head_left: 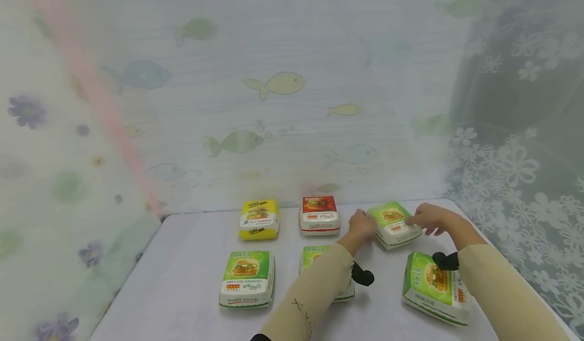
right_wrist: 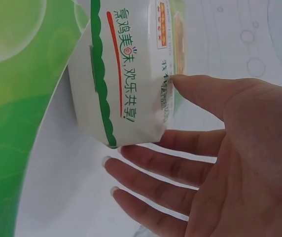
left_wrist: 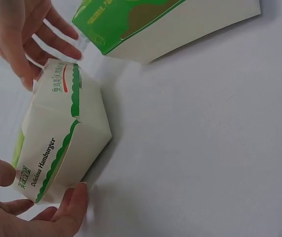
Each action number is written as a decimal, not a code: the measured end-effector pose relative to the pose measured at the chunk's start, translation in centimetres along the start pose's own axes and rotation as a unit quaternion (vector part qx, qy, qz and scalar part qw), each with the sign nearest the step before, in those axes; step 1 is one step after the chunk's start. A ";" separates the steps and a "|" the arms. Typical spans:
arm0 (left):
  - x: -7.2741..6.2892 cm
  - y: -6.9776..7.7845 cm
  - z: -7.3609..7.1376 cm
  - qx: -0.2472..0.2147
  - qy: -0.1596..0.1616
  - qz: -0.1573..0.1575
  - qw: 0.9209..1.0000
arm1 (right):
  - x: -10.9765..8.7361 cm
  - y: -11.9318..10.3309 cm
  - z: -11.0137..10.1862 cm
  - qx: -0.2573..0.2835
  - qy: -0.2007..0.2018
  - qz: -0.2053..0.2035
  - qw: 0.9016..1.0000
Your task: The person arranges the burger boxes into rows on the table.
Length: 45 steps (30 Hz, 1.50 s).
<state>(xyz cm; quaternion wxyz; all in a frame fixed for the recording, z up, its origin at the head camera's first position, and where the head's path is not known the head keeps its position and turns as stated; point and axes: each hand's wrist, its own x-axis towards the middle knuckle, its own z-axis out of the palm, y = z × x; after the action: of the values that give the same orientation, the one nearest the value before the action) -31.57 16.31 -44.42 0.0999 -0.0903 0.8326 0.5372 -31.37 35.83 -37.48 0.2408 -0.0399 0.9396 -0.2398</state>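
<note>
A green-and-white hamburger box [head_left: 393, 220] sits at the back right of the white table, turned slightly askew. My left hand [head_left: 362, 225] is at its left end; in the left wrist view the thumb and curled fingers [left_wrist: 74, 210] hold that end by a lower corner. At the opposite end is my right hand [head_left: 433, 218]. Its thumb touches the box's top edge in the right wrist view, while the other fingers [right_wrist: 156, 190] extend fairly straight and spread beside the box. Just in front, under the right forearm, lies another green hamburger box [head_left: 426, 300].
A yellow box [head_left: 258, 222] and a red-topped box [head_left: 319, 217] stand along the back. One green box [head_left: 246, 280] lies front left; another green box [head_left: 315, 252] is partly covered by my left sleeve. A fish-print curtain [head_left: 283, 128] hangs behind the table [head_left: 182, 280].
</note>
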 end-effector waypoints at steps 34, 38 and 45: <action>-0.3 -1.0 1.2 -0.001 -0.056 -0.037 0.998 | -0.9 -1.1 1.2 -0.030 -0.030 -0.003 0.999; -0.5 -1.0 1.2 0.004 -0.056 -0.039 0.998 | -0.8 -1.3 1.7 -0.039 -0.029 0.009 0.999; -1.1 -0.5 1.0 0.010 -0.058 -0.047 0.997 | -0.3 -1.7 2.2 -0.060 -0.028 0.037 0.997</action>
<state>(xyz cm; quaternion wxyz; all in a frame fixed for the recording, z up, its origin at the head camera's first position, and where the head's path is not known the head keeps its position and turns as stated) -30.31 17.09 -45.04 0.1740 -0.0969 0.8257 0.5277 -30.12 33.47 -38.24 0.2726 -0.0263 0.9462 -0.1724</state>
